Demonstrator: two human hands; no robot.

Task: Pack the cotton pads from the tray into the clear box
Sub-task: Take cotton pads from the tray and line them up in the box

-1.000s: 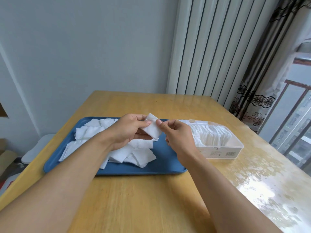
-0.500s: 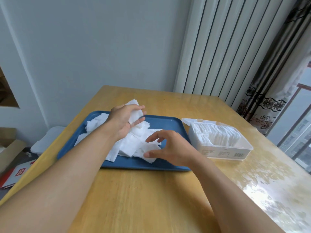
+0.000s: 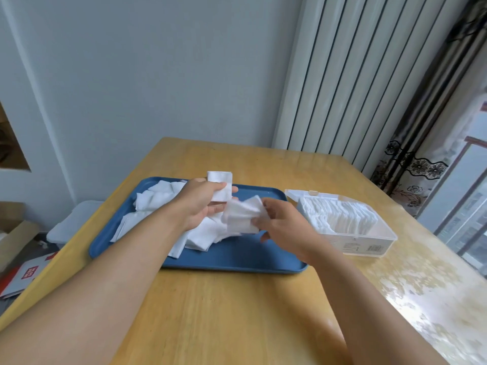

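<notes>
A blue tray lies on the wooden table with a loose heap of white cotton pads on its left and middle. My left hand is raised over the tray and holds a small stack of pads upright between thumb and fingers. Just to its right, my right hand pinches a few pads lifted off the heap. The clear box stands to the right of the tray, lid open, with a row of pads standing in it.
The wooden table has a glossy patch at the right. A grey wall and a white ribbed panel stand behind. A curtain and window are at the far right. Cardboard and papers lie on the floor left.
My right hand dropped from the left hand's pad to the heap on the tray, then picked up a few pads and lifted them. The left hand kept its stack and rose slightly.
</notes>
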